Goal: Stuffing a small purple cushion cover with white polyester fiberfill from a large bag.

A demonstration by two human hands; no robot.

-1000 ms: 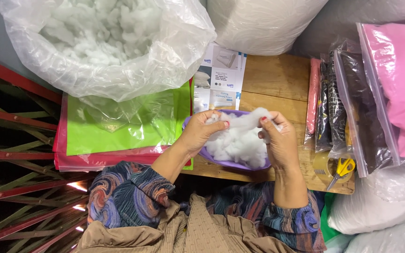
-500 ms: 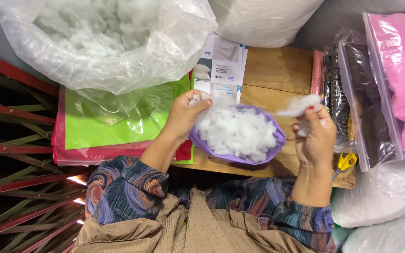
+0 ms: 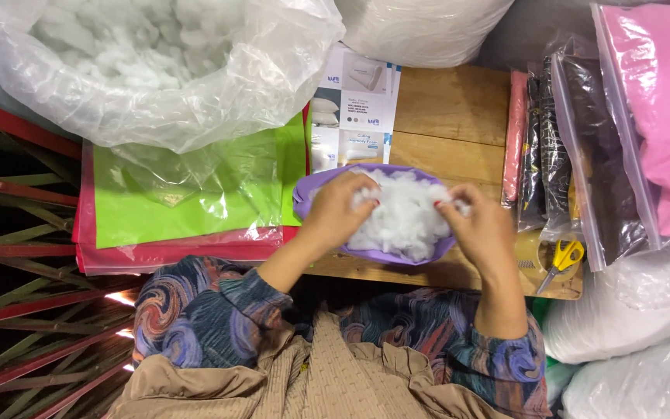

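White stuffing (image 3: pixel 405 217) fills the purple bowl (image 3: pixel 304 200) I see at the near edge of the desk (image 3: pixel 451 109). The bowl is an oval, its long axis running left to right along that edge. My left hand (image 3: pixel 335 211) and right hand (image 3: pixel 481 226) are both in the heap, fingers pinched shut on tufts of stuffing, close together over the bowl's middle. Half a second ago the right hand was out past the bowl's right rim, drawing a wisp away; now it is back in. The bowl seems to sit a touch further from the edge, though the camera may have shifted. Yellow-handled scissors (image 3: pixel 563 259) lie at the near right corner.
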